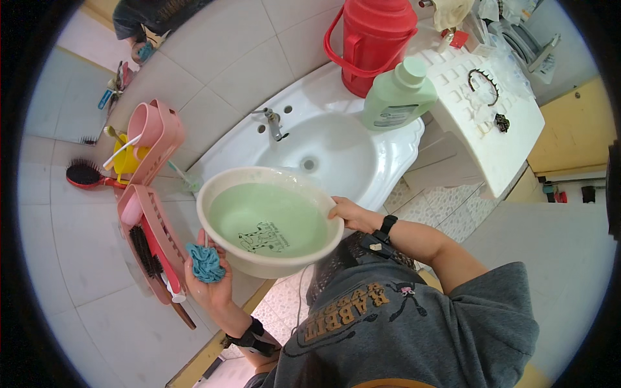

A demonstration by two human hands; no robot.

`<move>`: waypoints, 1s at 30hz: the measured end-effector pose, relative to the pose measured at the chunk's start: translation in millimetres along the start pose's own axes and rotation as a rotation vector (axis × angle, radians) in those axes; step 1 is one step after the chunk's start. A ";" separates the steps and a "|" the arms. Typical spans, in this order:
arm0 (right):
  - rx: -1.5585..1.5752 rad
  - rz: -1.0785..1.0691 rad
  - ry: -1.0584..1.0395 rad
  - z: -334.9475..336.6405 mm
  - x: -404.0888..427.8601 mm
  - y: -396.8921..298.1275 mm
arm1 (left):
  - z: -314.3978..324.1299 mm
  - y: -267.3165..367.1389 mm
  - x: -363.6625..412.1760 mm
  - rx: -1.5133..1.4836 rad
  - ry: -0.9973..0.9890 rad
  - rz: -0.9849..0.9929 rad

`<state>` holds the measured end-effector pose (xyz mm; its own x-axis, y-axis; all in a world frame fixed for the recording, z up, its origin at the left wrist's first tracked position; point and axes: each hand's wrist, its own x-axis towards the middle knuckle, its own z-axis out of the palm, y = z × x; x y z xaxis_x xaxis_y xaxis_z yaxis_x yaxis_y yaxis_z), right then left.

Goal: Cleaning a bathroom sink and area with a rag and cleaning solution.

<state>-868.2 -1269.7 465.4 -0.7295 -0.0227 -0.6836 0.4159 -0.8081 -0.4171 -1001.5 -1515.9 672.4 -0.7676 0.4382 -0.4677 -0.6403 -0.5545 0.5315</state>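
Note:
A cream plastic basin (335, 233) with greenish liquid inside is over the near edge of the white ceramic sink (335, 140). Through the liquid, a dark printed drawing shows on its bottom. My right hand (354, 213) grips the basin's right rim, thumb on top. Palm up at the basin's lower left side, my left hand (208, 286) holds a crumpled wet blue cloth (206, 263). Its fingertips reach behind the cloth to the basin's wall; whether they bear its weight I cannot tell. A metal faucet (273, 123) stands at the back of the sink.
A red thermos jug (376, 48) and a pale green detergent bottle (400, 97) stand on the sink's right side. Pink wall baskets (162, 228) hold brushes and cups at left. A black hairband (485, 85) lies on a white surface (509, 140) at right.

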 end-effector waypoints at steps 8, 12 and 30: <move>-0.035 0.031 -0.152 -10.0 20.2 9.4 | 21.8 -0.9 0.7 -0.033 -0.008 0.018; -0.244 0.131 -0.205 -20.4 35.0 12.5 | 36.3 2.0 9.5 0.016 -0.002 0.006; -0.328 0.400 -0.341 9.4 60.9 44.0 | 142.2 -33.7 33.5 0.106 -0.237 -0.157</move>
<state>-899.4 -1312.1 411.1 -0.5924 -0.5173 -0.6176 0.7989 -0.4761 -0.3675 -1009.4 -1381.9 739.2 -0.6360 0.6726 -0.3782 -0.7409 -0.3953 0.5429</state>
